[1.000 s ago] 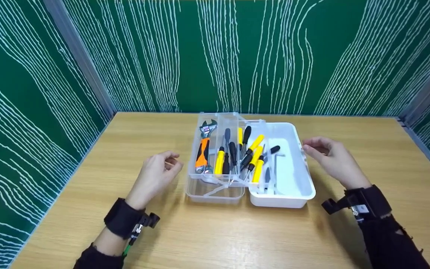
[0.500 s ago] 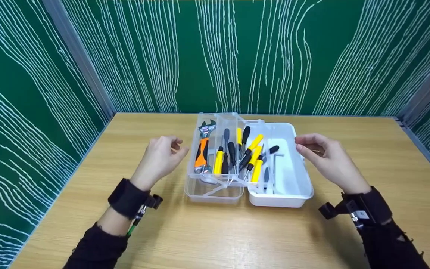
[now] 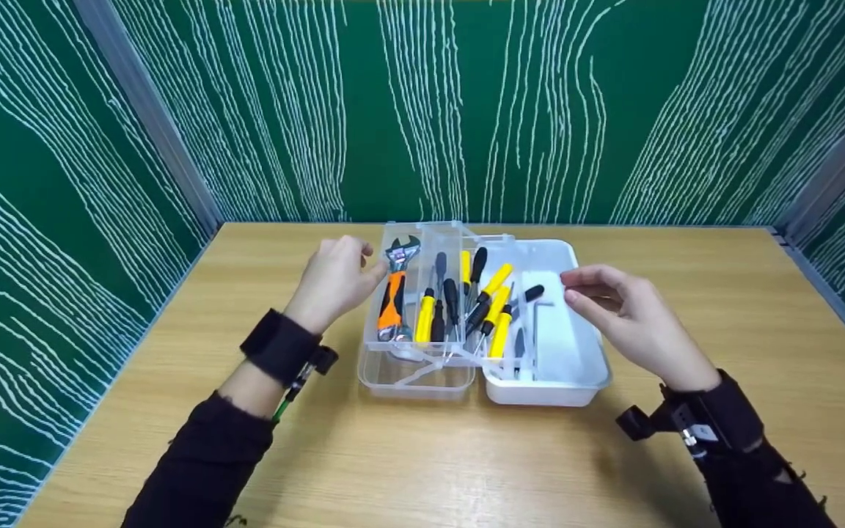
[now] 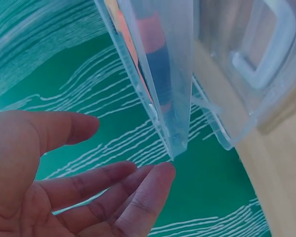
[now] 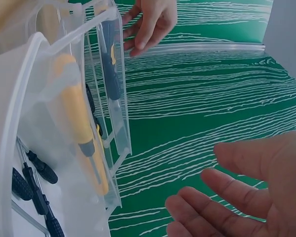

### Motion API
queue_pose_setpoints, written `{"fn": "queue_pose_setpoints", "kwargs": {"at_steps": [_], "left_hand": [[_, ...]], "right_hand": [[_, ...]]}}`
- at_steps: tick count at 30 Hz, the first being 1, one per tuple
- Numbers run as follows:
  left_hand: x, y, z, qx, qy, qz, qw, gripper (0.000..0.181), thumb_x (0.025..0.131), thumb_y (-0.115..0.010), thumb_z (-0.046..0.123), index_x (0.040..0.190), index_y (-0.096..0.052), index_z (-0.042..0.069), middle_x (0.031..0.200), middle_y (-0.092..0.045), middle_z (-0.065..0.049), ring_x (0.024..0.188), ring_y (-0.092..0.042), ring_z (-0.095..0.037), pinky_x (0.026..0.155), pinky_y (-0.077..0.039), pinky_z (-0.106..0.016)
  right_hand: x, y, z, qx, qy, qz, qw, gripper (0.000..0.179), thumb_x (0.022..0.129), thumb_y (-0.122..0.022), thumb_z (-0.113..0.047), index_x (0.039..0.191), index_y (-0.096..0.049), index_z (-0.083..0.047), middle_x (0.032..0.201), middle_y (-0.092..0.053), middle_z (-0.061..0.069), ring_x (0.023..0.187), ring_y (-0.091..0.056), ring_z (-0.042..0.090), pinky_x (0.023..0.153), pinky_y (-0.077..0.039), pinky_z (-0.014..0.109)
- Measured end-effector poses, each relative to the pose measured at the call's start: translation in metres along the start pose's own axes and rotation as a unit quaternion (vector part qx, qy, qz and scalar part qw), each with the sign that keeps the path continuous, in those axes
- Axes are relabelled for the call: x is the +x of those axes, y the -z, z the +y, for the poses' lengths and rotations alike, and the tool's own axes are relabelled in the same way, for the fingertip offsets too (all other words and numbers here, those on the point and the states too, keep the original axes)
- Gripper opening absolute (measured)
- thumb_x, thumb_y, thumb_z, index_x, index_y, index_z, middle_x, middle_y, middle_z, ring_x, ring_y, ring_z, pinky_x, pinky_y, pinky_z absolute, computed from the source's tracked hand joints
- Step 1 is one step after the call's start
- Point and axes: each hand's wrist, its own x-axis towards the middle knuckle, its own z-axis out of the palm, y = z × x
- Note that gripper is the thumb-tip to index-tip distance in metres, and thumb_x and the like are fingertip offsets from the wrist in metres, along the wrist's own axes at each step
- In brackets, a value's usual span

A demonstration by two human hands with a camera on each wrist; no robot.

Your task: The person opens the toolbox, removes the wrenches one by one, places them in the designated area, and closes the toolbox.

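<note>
One opened toolbox [image 3: 540,395] stands on the wooden table [image 3: 422,469] before a green wall [image 3: 364,110] with pale wavy lines, its clear tray [image 3: 415,345] swung out on the left with an orange-and-black adjustable wrench [image 3: 393,297] lying in it, and yellow- and black-handled screwdrivers [image 3: 500,335] crowded toward the middle. The left hand [image 3: 338,282], fingers loose and gripping nothing, is just beside the tray's left edge near the wrench; whether it touches cannot be told. The right hand [image 3: 635,315], likewise relaxed and holding nothing, hovers near the white base's right rim.
</note>
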Motion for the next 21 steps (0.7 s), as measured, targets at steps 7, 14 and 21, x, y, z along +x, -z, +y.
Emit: {"fn": "queue_pose_setpoints", "kwargs": {"at_steps": [7,14,21], "left_hand": [[0.015,-0.001,0.007,0.041,-0.003,-0.008,0.9991,0.03,0.103,-0.073,0.027,0.084,-0.069,0.004,0.061,-0.04,0.0,0.054,-0.046,-0.016,0.051,-0.036,-0.025],[0.03,-0.006,0.017,0.048,0.014,-0.026,0.9984,0.027,0.104,-0.073,0.027,0.09,-0.071,0.003,0.069,-0.042,-0.002,0.064,-0.057,-0.02,0.057,-0.041,-0.026],[0.038,-0.013,0.022,0.053,0.001,-0.021,0.9984,0.024,0.104,-0.073,0.022,0.111,-0.075,0.0,0.079,-0.052,-0.006,0.072,-0.063,-0.023,0.062,-0.048,-0.027]], "right_hand": [[-0.003,-0.006,-0.008,-0.007,0.013,0.001,0.9999,0.033,0.107,-0.068,-0.025,0.134,-0.068,-0.005,0.129,-0.074,0.013,0.113,-0.069,0.015,0.093,-0.051,0.004],[-0.005,-0.011,-0.009,-0.003,0.024,0.003,0.9997,0.033,0.107,-0.069,-0.023,0.134,-0.069,-0.003,0.127,-0.075,0.015,0.113,-0.071,0.019,0.093,-0.051,0.004],[-0.007,-0.015,-0.014,0.008,0.027,-0.005,0.9996,0.031,0.106,-0.071,-0.02,0.132,-0.07,-0.003,0.125,-0.076,0.012,0.111,-0.071,0.016,0.094,-0.052,0.006]]}}
